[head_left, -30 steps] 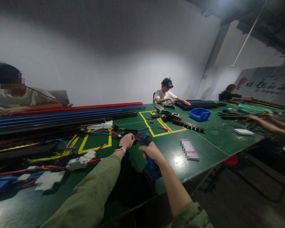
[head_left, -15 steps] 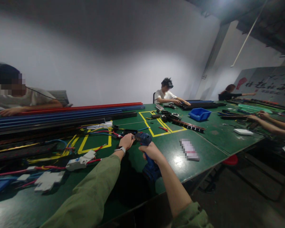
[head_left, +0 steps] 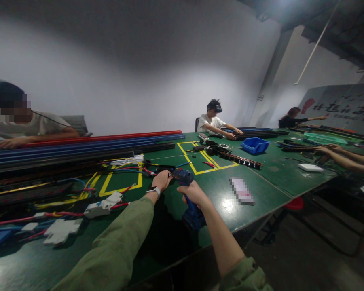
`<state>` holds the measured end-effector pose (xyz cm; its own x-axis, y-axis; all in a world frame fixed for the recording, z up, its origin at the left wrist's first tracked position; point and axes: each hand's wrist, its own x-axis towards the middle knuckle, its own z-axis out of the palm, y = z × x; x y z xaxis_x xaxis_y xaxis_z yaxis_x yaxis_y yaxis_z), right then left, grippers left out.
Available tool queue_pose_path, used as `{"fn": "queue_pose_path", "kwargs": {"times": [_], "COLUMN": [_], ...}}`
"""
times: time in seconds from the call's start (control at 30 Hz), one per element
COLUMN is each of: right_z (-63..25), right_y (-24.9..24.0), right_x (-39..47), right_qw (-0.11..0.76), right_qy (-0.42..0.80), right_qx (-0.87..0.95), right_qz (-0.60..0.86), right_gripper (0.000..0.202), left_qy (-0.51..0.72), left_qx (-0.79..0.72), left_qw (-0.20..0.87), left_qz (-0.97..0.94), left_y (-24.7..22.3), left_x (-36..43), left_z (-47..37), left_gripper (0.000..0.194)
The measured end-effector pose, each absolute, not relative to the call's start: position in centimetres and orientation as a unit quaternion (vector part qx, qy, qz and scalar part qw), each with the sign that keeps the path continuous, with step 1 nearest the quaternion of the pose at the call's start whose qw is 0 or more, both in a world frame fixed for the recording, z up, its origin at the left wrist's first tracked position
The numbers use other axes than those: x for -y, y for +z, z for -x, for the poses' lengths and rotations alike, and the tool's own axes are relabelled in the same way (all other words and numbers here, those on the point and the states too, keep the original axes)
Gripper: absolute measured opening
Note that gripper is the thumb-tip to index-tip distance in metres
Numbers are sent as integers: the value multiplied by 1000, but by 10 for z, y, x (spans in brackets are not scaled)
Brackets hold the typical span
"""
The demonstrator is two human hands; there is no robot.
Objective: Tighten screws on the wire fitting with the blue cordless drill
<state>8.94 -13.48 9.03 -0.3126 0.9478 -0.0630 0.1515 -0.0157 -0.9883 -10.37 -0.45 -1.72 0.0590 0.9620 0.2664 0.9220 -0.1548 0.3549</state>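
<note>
My right hand [head_left: 194,192] grips a blue cordless drill [head_left: 194,214] by its handle, its nose pointing left and away from me. My left hand [head_left: 163,180], with a watch [head_left: 154,190] at the wrist, is closed at the front of the drill. What its fingers pinch is too small and partly hidden to name. Just beyond the fingers lies a dark part [head_left: 165,167] with red and blue wires. Left of my forearm are white switch-like blocks [head_left: 104,205] joined by red cable.
Long red and blue rails [head_left: 115,137] lie along the far left. A blue bin [head_left: 255,145], a slotted dark strip [head_left: 241,159] and a blurred flat card or phone [head_left: 242,191] are on the green table [head_left: 212,226]. Co-workers sit across and at the right.
My hands and the drill stay in nearly the same place. Across the table, the co-worker in white has shifted their hands slightly.
</note>
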Motion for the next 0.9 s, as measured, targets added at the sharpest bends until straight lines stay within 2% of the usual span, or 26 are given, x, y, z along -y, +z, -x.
{"fn": "queue_pose_path", "kwargs": {"times": [0.9], "right_z": [-89], "right_y": [86], "right_x": [131], "right_qw": [362], "right_qy": [539], "right_qx": [606], "right_qz": [459], "right_gripper": [9], "left_qy": [226], "left_qx": [-649], "left_qw": [37], "left_qz": [-726], "left_y": [-18], "left_x": [3], "left_z": [104], "left_gripper": [24]}}
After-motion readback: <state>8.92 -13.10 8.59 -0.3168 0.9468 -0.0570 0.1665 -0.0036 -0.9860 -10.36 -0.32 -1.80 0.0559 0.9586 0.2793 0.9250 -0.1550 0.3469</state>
